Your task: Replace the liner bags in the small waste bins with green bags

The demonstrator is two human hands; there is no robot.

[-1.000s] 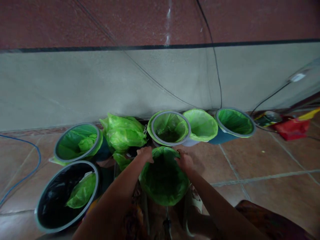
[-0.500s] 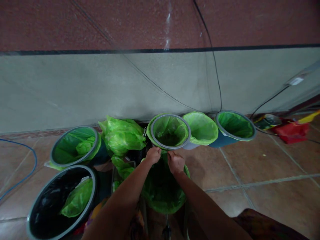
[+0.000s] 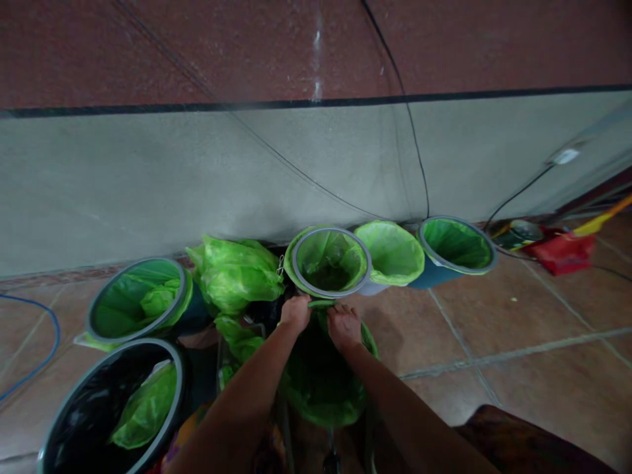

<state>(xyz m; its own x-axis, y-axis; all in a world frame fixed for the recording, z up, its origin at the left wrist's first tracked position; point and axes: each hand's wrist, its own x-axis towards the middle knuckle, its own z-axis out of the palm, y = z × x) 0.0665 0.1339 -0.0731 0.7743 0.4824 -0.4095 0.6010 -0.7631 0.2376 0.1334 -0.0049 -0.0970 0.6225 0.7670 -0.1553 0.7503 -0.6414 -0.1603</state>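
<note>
Gathering the far edge of the green bin liner (image 3: 320,385), the left hand (image 3: 295,312) and right hand (image 3: 343,326) were closed on a twisted strip of the plastic between them, just in front of the grey-rimmed bin (image 3: 330,262). The liner sat in the nearest bin, between the person's arms, its mouth mostly spread over the rim. By the look of it the fitting was well along, with the far edge left to secure. Other lined bins (image 3: 457,243) stood along the wall (image 3: 197,178).
</note>
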